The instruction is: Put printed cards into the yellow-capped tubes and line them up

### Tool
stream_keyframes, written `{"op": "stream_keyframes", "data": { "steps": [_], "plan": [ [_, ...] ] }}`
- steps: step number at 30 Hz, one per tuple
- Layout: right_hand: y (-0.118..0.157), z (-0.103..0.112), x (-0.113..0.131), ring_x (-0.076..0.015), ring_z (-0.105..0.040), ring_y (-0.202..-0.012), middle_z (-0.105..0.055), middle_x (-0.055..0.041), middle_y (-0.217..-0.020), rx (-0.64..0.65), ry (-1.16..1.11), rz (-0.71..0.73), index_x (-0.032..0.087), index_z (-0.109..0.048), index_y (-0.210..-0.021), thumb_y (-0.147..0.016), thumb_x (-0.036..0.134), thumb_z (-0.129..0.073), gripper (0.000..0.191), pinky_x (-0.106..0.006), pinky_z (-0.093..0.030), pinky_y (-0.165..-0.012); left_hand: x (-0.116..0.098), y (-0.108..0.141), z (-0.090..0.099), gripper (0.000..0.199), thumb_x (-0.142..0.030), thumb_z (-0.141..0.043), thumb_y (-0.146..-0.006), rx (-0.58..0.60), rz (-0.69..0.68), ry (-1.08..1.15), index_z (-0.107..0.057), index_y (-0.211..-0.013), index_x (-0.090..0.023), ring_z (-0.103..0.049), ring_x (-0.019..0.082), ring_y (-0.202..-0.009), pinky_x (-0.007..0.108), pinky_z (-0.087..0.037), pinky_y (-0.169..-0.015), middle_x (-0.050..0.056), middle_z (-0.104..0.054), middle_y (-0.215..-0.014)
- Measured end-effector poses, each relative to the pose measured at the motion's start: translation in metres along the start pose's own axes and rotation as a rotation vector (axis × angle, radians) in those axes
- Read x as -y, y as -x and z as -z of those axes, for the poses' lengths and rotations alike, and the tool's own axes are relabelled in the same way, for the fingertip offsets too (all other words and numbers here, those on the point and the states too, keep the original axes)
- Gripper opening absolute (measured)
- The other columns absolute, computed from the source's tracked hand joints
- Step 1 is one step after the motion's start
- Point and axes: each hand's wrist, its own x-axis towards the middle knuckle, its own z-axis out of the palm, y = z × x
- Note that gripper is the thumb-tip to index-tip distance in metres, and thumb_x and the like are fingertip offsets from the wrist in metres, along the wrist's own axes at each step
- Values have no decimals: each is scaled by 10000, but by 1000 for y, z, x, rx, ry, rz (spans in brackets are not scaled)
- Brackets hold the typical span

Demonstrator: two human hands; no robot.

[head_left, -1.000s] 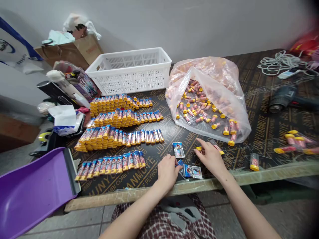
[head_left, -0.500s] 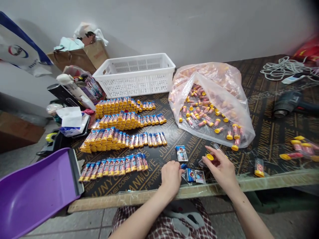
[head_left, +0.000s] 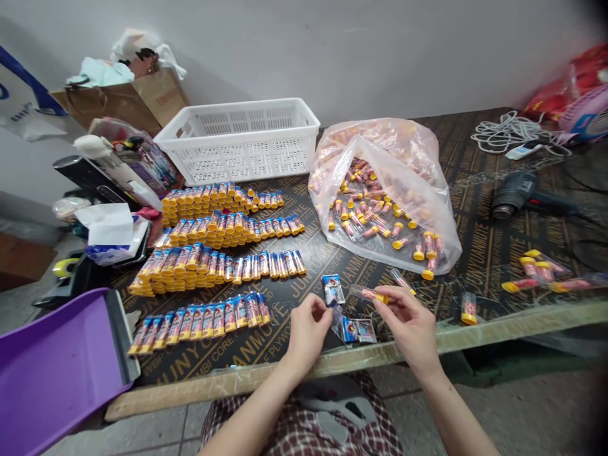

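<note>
My right hand pinches a clear tube by its yellow-cap end; the tube has reddish contents and points left. The fingers of my left hand are closed on the edge of a small blue-and-clear plastic sleeve, partly hidden by the fingertips. Flat blue printed sleeves lie between my hands near the table edge. Just beyond my left hand is another stack of sleeves. A loose tube rests behind my right hand.
Rows of labelled tubes lie on the left. Behind are a white plastic basket and an open bag of tubes. A heat gun, cable and more tubes are right; a purple dustpan is left.
My right hand has lifted and turned the tube, so its clear end now points left toward my left hand. The left hand keeps its pinch. The view has shifted slightly right.
</note>
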Motion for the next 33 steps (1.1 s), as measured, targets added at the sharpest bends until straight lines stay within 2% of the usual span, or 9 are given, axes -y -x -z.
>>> {"op": "stream_keyframes", "data": {
  "steps": [2,6,9,11,19,23,27,29,33],
  "plan": [
    [5,-4,7,-206,-631,-860,-650,-76,-977,11,-97,-27,201,-665,-932,-799,334,-656,188,-342,-553,-750,-4,-6,9,143,-254,-640,-721,-28,136,262,-518,-747,-184,-512,108,-529,215,-382,-555,-55,-528,-545],
    [15,-12,20,-203,-637,-872,-634,-71,-1007,32,-201,-30,216,-667,-949,-803,296,-656,167,-334,-566,-770,-12,-17,24,467,-278,-803,-538,-18,317,644,-606,-941,-150,-560,110,-534,239,-463,-597,-37,-610,-582],
    [20,-17,27,-192,-637,-869,-626,-66,-1016,41,-208,-6,226,-669,-951,-818,264,-641,141,-315,-565,-765,-15,-21,31,416,-366,-836,-489,-65,393,778,-670,-780,-120,-558,100,-548,241,-482,-579,2,-639,-641],
    [24,-20,30,-195,-629,-897,-624,-66,-1019,44,-188,27,235,-666,-957,-829,241,-626,134,-310,-562,-760,-16,-22,34,394,-397,-846,-463,-109,417,815,-680,-683,-116,-555,97,-555,235,-482,-563,11,-645,-645],
    [38,-26,28,-232,-595,-999,-623,-67,-1075,53,-33,229,277,-650,-1053,-830,129,-600,272,-404,-513,-855,-16,-24,40,383,-422,-859,-426,-247,432,880,-677,-581,-122,-545,85,-511,221,-455,-556,1,-640,-577],
    [39,-30,28,-232,-599,-1006,-626,-71,-1085,51,17,349,283,-637,-1117,-818,75,-595,366,-405,-510,-861,-14,-24,39,403,-432,-858,-420,-289,435,889,-676,-604,-124,-556,95,-515,235,-466,-578,-3,-638,-580],
    [39,-35,29,-218,-603,-1001,-622,-77,-1080,142,18,392,257,-636,-1124,-826,57,-578,364,-380,-510,-858,-13,-22,35,418,-475,-823,-493,-302,384,852,-663,-624,-112,-546,95,-544,227,-475,-569,2,-622,-594],
    [39,-36,28,-213,-596,-1024,-610,-80,-1108,210,-2,376,251,-626,-1142,-843,60,-552,363,-369,-503,-874,-14,-20,34,410,-479,-792,-562,-259,336,846,-667,-701,-115,-555,100,-588,225,-485,-569,6,-632,-657],
    [37,-38,23,-187,-592,-1027,-597,-60,-1109,308,-31,347,282,-605,-1170,-877,51,-469,398,-333,-505,-879,-21,-14,34,430,-370,-795,-622,-36,309,893,-627,-947,-145,-594,108,-630,233,-502,-612,6,-654,-721]
  ]
}}
